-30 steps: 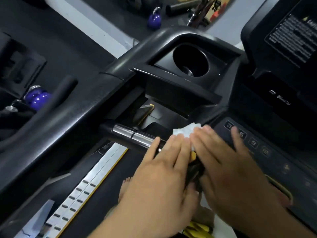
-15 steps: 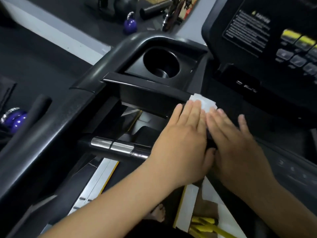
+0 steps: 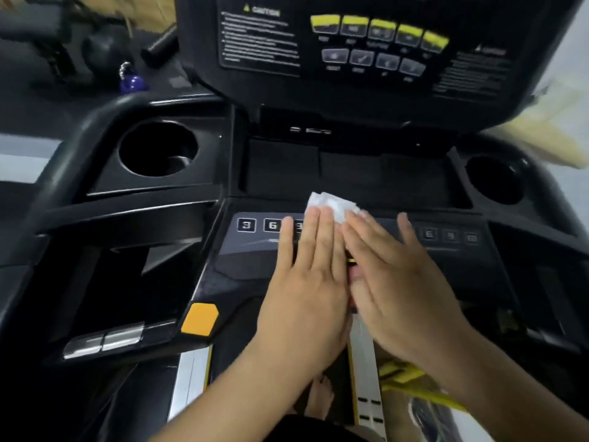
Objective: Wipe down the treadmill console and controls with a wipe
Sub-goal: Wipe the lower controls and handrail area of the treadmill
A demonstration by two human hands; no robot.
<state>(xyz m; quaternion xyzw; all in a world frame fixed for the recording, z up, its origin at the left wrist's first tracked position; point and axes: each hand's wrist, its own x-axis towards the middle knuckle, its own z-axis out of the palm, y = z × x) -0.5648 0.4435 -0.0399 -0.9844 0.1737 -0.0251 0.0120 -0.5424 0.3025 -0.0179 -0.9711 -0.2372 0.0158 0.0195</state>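
Note:
The black treadmill console (image 3: 261, 43) rises at the top, with yellow and grey buttons (image 3: 379, 30) and caution labels. Below it lies the lower control panel (image 3: 242, 253) with numbered keys (image 3: 247, 225) on the left and fainter ones (image 3: 451, 236) on the right. A crumpled white wipe (image 3: 333, 204) rests at the panel's upper middle. My left hand (image 3: 306, 275) and my right hand (image 3: 401, 288) lie flat side by side on the panel, fingertips pressing the wipe down. Most of the wipe is hidden under the fingers.
Round cup holders sit at the left (image 3: 157, 148) and right (image 3: 494, 180) of a shallow tray (image 3: 350, 173). An orange button (image 3: 200, 319) and a silver grip sensor (image 3: 105, 341) are at lower left. A purple kettlebell (image 3: 132, 81) stands on the floor behind. A bare foot (image 3: 320, 397) is on the belt.
Both hands slid the wipe to the right, from beside the left cup holder and handle to the middle of the lower control panel. The view swung right, showing the upper console.

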